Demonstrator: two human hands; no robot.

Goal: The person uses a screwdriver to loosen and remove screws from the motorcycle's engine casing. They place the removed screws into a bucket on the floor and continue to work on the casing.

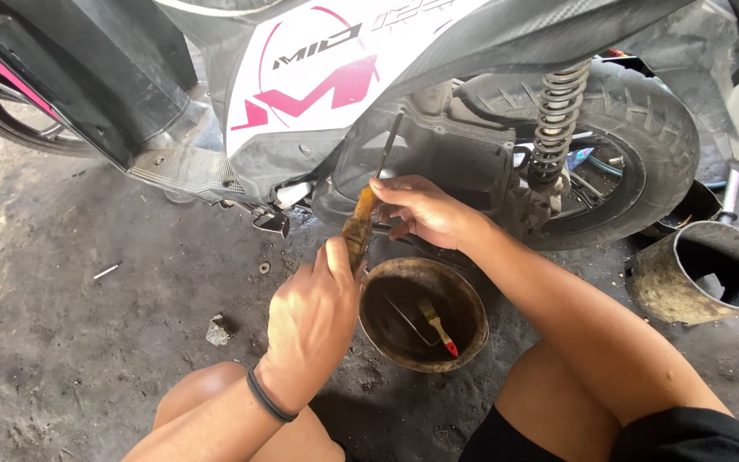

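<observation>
A screwdriver [361, 224] with a grimy amber handle stands nearly upright in front of the underside of a scooter [335, 77], its dark thin shaft rising up toward the black engine casing [455, 158]. The left hand [311, 318] is closed around the lower end of the handle, thumb up along it, with a black band round the wrist. The right hand [425, 210] reaches across from the right, its fingers curled and pinching the top of the handle where the shaft begins. Just below both hands, on the floor [87, 342], sits a round, dirty metal bowl [464, 342] holding dark liquid; a small paintbrush [438, 325] with a red tip on its handle lies inside it. Behind the hands is the scooter's white side panel with pink markings, and to the right of the casing a coiled shock absorber spring [556, 120] stands in front of the rear tyre [652, 128]. Further right, a rusty open metal cylinder [669, 282] lies on its side on the floor. A small stone [218, 331] and a washer [264, 268] lie on the stained concrete to the left of the hands, and the person's bare knees frame the bottom edge.
</observation>
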